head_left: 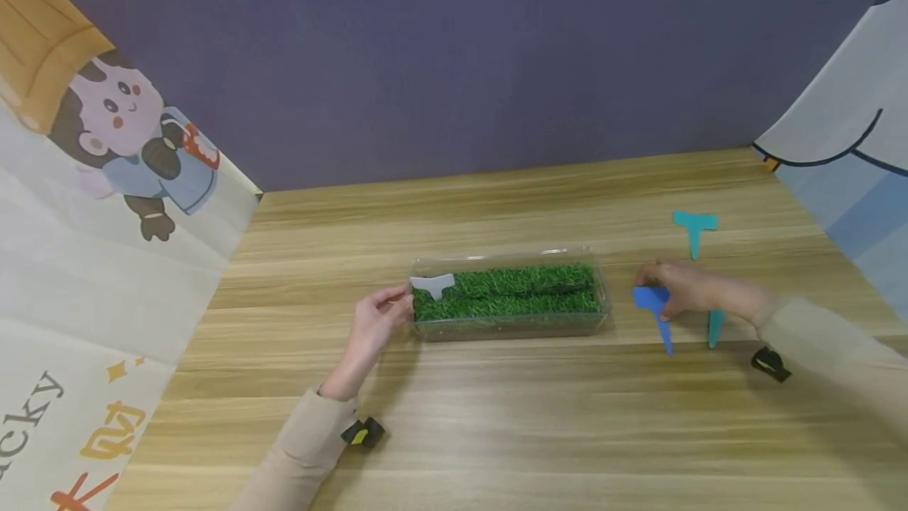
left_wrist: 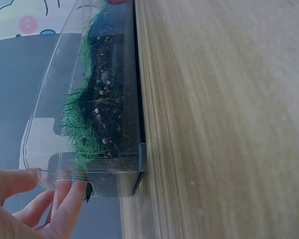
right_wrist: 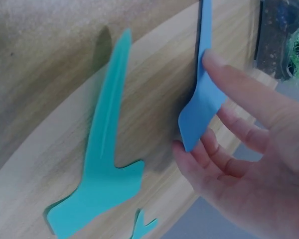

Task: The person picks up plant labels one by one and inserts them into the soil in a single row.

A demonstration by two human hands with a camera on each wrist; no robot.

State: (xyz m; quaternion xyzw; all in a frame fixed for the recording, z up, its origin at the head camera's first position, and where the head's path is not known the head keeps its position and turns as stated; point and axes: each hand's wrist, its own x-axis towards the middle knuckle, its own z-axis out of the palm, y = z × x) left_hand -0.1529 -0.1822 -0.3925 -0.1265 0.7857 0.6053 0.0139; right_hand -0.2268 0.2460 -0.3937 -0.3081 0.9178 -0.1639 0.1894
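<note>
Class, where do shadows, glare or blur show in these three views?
Head view: a pale sheen on the table, a shadow below the right sleeve; left wrist view: glints along the edges of the clear box, the table's grain soft toward the right; right wrist view: a shadow beside the tip of the nearer teal tag.

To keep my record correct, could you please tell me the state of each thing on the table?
Clear box: open-topped, holding grass and soil.
White label: planted in the grass.
Blue label: pinched by the right hand.
Far teal label: lying on the table.
Near teal label: lying on the table.
Left hand: fingers at the box's end.
</note>
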